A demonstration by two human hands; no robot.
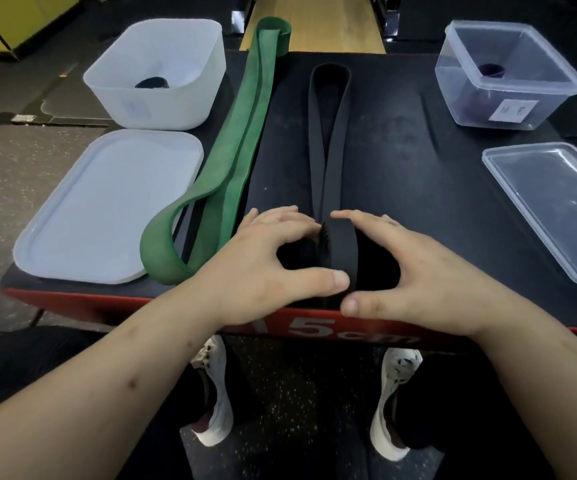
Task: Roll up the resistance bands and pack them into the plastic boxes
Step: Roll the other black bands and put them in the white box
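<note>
- Black padded surface (401,150) with a red front edge printed "5cm" carries everything; speckled dark floor lies around and beneath it.
- Frosted white lid (107,209) lies flat, well to the left of the black band, at the near left corner.
- Frosted white box (148,109) stands open, left of the black band's far loop and behind the white lid; one dark rolled band (152,83) sits on its bottom.
- Clear lid (557,209) lies flat, well to the right of the black band, near the right edge.
- Clear box (470,105) with a paper label on its wall stands open, right of the black band's far loop; a dark purple roll (491,69) sits inside.
- Green band (242,133) lies stretched out just left of the black band, unrolled, its far end reaching past the back edge and its near loop standing up on edge.
- Black band (328,133) lies lengthwise down the middle, its near end wound into a thick roll at the front edge.
- Left hand (263,268) and right hand (418,271) grip that roll from either side, fingers (280,220) curled over its top and both thumbs pressed to its near face.
- Two white shoes (214,393) rest on the floor below the black band's roll.
</note>
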